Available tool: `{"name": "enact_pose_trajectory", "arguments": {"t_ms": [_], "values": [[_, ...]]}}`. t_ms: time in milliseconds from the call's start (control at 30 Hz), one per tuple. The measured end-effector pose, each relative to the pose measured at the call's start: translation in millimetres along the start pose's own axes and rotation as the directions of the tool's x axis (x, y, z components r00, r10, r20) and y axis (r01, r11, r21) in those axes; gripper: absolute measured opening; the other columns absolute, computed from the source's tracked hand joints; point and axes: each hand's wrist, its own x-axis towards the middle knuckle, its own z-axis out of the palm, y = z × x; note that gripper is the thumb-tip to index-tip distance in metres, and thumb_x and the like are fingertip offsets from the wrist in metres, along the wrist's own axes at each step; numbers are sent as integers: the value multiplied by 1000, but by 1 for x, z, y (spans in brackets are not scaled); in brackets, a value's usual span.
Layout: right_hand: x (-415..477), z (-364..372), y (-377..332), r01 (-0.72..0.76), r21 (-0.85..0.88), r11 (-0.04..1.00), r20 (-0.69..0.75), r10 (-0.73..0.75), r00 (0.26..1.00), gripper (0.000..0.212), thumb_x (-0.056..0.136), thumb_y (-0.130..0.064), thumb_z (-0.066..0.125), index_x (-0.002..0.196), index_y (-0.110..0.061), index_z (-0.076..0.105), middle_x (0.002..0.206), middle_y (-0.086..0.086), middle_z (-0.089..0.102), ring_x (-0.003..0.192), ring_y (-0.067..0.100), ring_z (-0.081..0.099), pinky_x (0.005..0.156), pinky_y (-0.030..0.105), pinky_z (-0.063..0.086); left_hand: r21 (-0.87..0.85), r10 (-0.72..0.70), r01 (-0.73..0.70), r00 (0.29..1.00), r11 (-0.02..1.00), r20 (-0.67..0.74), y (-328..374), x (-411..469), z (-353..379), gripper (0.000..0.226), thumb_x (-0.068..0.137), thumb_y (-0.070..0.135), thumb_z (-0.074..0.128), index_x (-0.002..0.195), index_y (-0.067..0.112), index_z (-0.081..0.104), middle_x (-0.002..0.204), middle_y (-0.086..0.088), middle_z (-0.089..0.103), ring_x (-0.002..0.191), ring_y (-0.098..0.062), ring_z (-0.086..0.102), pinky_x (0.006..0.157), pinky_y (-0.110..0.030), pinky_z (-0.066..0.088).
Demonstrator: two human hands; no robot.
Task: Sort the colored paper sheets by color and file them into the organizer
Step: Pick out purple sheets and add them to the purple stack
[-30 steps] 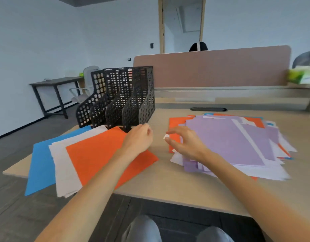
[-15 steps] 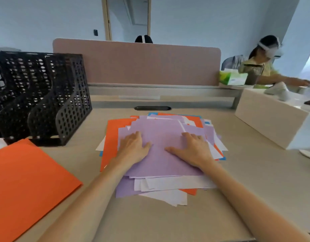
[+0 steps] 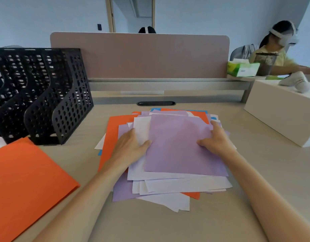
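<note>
A mixed pile of purple, white, orange and blue sheets (image 3: 168, 187) lies in the middle of the desk. On top of it is a purple sheet (image 3: 177, 147). My left hand (image 3: 128, 147) rests flat on a white sheet at the pile's left, its thumb against the purple sheet's left edge. My right hand (image 3: 215, 138) lies over the purple sheet's right edge with its thumb pressed on top. A black perforated file organizer (image 3: 46, 95) stands at the far left with its slots facing me. A separate orange sheet (image 3: 25, 180) lies in front of it.
A white box (image 3: 281, 110) sits on the desk at the right. A pink divider panel (image 3: 140, 55) closes the back. Behind it on the right are a green tissue box (image 3: 243, 69), a mesh pen cup (image 3: 266, 63) and a seated person (image 3: 276, 55).
My view swung right from the sorted sheets to the pile. Both hands came down on the top purple sheet, which has since slid to the right, uncovering a white sheet under my left hand.
</note>
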Motion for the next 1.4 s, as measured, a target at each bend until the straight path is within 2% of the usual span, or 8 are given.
{"name": "enact_pose_trajectory", "arguments": {"t_ms": [233,433,667,900,1100,1200,1267,1400], "values": [[-7,5,-3,35,-125,992,34,-31,999,72,83,-33,72,142,-17,33,123,6,51,115,29,49,84,32,40,38,-52,51,998,998,32,-7,4,1,71,89,50,60,137,4,36,137,-15,50,124,-34,47,91,-36,43],[-7,18,-6,79,-125,989,58,-72,996,76,86,-29,70,148,-19,28,144,7,43,130,28,42,103,35,35,-220,-117,117,993,968,12,-10,13,0,94,80,37,76,148,10,18,147,-11,38,134,-31,37,101,-36,37],[-3,18,0,88,-282,955,97,-63,993,83,85,-50,65,149,-17,22,142,9,45,129,31,43,103,40,38,-41,-100,102,994,994,40,-13,18,4,86,86,46,67,148,13,16,142,-7,45,129,-32,42,94,-38,38],[17,4,4,47,-421,906,125,6,992,113,69,-81,56,153,-21,9,146,8,42,135,32,38,111,47,28,-624,-174,126,985,772,-17,-17,23,-4,112,78,-3,75,155,18,-3,123,4,50,112,-18,54,95,-37,46],[24,5,4,91,-490,867,116,-38,992,96,75,-79,52,148,-22,24,150,9,33,139,32,26,111,48,20,-300,-228,196,971,934,-74,-42,27,-25,71,83,-1,59,145,13,27,132,-13,49,116,-31,50,82,-30,40],[37,5,8,120,-505,855,160,-44,986,110,64,-91,46,150,-29,16,151,5,32,138,32,21,109,50,19,107,-181,190,980,976,-84,-51,22,-27,50,84,5,52,133,10,44,135,-16,44,120,-35,44,92,-38,41],[45,6,11,124,-501,857,167,-44,985,112,60,-95,42,148,-30,19,150,6,32,137,33,20,110,51,18,353,4,55,987,934,-163,-50,20,-17,44,85,9,47,129,10,50,140,-13,40,120,-35,42,94,-40,38],[54,11,11,154,-528,835,126,-102,987,107,65,-92,40,148,-26,26,154,7,28,140,38,22,112,54,15,70,213,-215,977,974,24,-24,18,1,40,101,23,37,140,17,47,154,-2,35,142,-20,31,110,-26,23]]}}
